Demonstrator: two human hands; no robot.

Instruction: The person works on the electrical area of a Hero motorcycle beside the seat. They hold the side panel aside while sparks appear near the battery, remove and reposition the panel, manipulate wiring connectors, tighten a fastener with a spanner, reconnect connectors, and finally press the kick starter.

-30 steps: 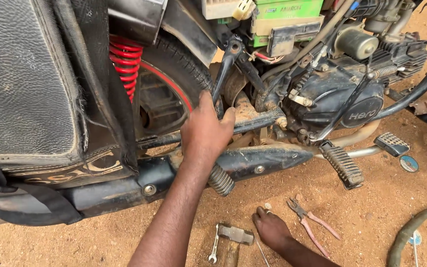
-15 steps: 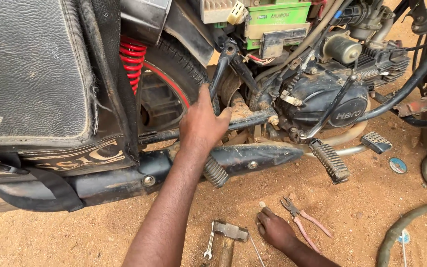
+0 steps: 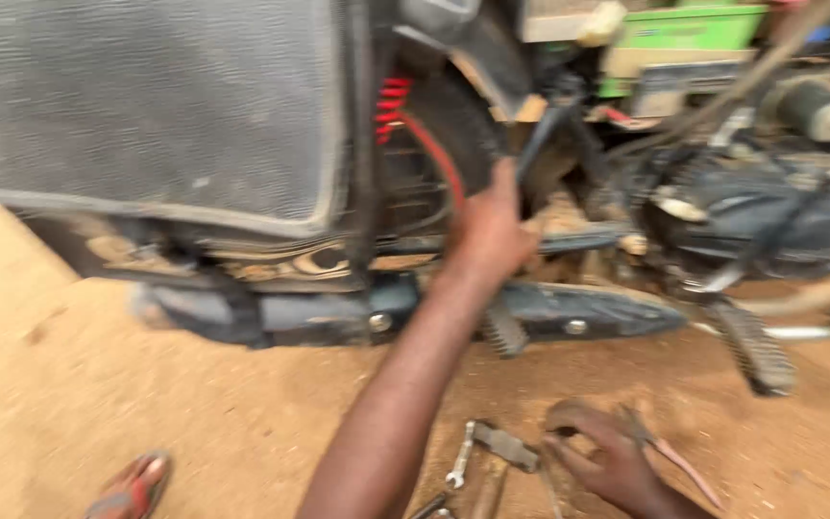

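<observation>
While my left hand [image 3: 488, 229] is closed around the dark lever [image 3: 538, 144] beside the rear tyre [image 3: 453, 144], my right hand [image 3: 607, 461] rests spread open on the sand; pliers [image 3: 670, 452] touch it at three o'clock; a wrench [image 3: 460, 455] lies at nine o'clock.

Bare forearms, sleeveless; red sandal [image 3: 132, 485].

Head camera looks down, close, at motorcycle [image 3: 569, 240].

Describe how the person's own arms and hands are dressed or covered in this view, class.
Both are bare. The left hand and its long forearm show no sleeve, glove, watch or ring. The right hand is also ungloved, with no sleeve in view. The picture is blurred, so fine marks cannot be told.
</observation>
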